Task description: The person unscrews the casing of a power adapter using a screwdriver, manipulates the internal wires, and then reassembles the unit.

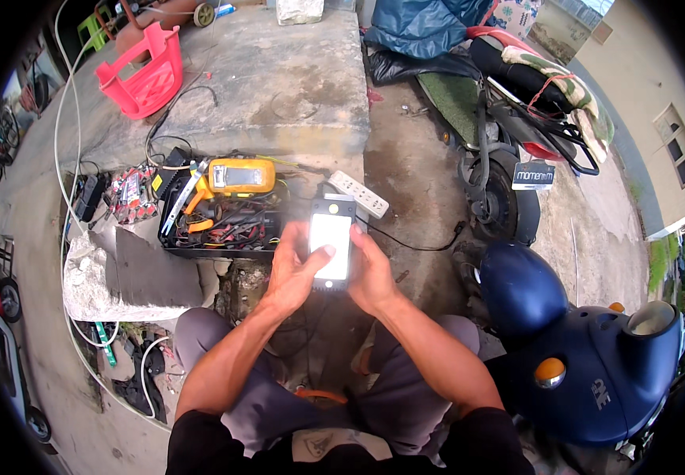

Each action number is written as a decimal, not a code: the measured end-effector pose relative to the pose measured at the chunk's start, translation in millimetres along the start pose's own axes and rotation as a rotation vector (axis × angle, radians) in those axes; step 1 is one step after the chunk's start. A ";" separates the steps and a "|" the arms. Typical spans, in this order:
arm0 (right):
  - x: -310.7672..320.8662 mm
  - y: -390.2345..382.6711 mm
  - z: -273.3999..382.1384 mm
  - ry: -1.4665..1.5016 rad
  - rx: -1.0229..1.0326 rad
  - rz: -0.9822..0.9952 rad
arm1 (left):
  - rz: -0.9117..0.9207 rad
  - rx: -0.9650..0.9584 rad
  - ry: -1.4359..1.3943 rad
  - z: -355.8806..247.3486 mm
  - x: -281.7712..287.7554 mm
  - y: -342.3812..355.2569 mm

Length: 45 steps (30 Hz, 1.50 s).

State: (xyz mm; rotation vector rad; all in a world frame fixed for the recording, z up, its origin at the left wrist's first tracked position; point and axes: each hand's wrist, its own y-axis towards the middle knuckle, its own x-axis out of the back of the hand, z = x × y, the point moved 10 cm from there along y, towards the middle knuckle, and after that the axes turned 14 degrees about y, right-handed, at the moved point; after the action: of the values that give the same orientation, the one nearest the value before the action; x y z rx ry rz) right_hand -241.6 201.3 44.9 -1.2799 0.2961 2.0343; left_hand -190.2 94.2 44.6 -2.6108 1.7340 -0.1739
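Observation:
Between my two hands is a dark, phone-like device [331,245] with a bright white face, too washed out to read. A yellow round spot shows at its far end and a pale round spot at its near end. My left hand [289,267] grips its left side, the thumb lying over the white face. On the right edge, the fingers and thumb of my right hand [371,271] are closed. Just beyond the device lies a white power strip [358,195]. To the left, a yellow multimeter [241,176] rests on a black toolbox [223,253] full of tools and leads.
A concrete block [132,277] stands left of my knees. Beyond the toolbox, a pink plastic stool [143,73] lies on a concrete slab [295,87]. Scooter parts with a wheel [494,194] and a dark blue scooter [588,372] take up the right side. Cables cross the ground.

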 end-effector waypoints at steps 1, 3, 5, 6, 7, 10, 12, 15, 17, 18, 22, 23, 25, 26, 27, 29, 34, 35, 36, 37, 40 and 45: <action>2.8 3.2 0.4 -0.055 0.028 -0.004 | -0.010 -0.008 0.012 1.7 2.2 -0.4; 11.7 4.8 2.1 -0.159 0.090 -0.025 | -0.039 -0.054 0.042 11.7 5.5 1.1; 20.2 7.7 1.4 -0.211 0.112 -0.078 | -0.051 -0.085 0.069 20.2 8.8 1.9; 24.1 8.2 0.4 -0.238 0.122 -0.103 | -0.048 -0.092 0.080 23.2 10.1 1.8; 24.1 7.7 -1.3 -0.293 0.132 -0.092 | -0.045 -0.101 0.092 26.0 11.1 1.0; 20.2 6.2 -3.8 -0.408 0.145 -0.072 | -0.037 -0.093 0.036 34.2 15.0 -2.6; 14.9 5.7 -6.1 -0.408 0.119 -0.081 | -0.032 -0.080 -0.008 36.4 19.4 -4.5; 11.8 4.7 -11.4 -0.477 0.117 -0.046 | -0.015 -0.102 -0.020 30.6 24.7 -8.2; 14.8 3.4 -10.0 -0.511 0.161 -0.053 | 0.004 -0.151 0.016 22.9 25.5 -10.7; 15.3 2.4 -8.4 -0.528 0.184 -0.056 | 0.030 -0.142 -0.015 17.8 23.7 -14.3; 9.6 -2.2 -5.5 -0.565 0.255 -0.032 | 0.041 -0.130 0.047 27.8 31.7 -18.0; 9.4 -3.0 -3.4 -0.556 0.272 -0.030 | 0.068 -0.114 -0.002 25.9 29.7 -20.1; 6.7 -3.5 0.8 -0.544 0.293 -0.019 | 0.125 -0.083 -0.099 17.2 24.4 -25.8; 3.2 -3.3 3.5 -0.541 0.297 -0.011 | 0.154 -0.059 -0.088 20.2 21.2 -27.4; 1.4 -3.5 5.2 -0.539 0.302 -0.004 | 0.184 -0.035 -0.078 23.5 18.3 -29.1; 5.4 -2.8 3.7 -0.537 0.265 -0.026 | 0.226 -0.001 -0.059 27.7 15.5 -30.1; 4.4 -2.4 6.7 -0.533 0.252 -0.014 | 0.254 0.014 -0.040 27.7 16.9 -28.2; 0.5 -3.3 7.8 -0.543 0.260 -0.008 | 0.252 -0.001 -0.036 26.2 18.3 -28.7; -3.2 -4.1 8.9 -0.553 0.269 -0.002 | 0.249 -0.016 -0.031 24.7 19.5 -29.1; -5.8 -5.0 9.2 -0.562 0.271 0.004 | 0.245 -0.031 -0.027 23.0 20.5 -29.4; -10.9 -9.2 11.2 -0.576 0.282 0.016 | 0.238 -0.051 -0.026 15.1 21.9 -30.4; -10.8 -11.6 17.3 -0.705 0.328 0.007 | 0.201 -0.067 0.026 14.2 26.2 -31.8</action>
State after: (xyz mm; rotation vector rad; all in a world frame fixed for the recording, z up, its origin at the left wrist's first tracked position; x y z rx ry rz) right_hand -243.1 214.1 64.5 -0.3243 0.2790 2.1849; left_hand -149.6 81.7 34.8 -2.4668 2.0295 -0.1514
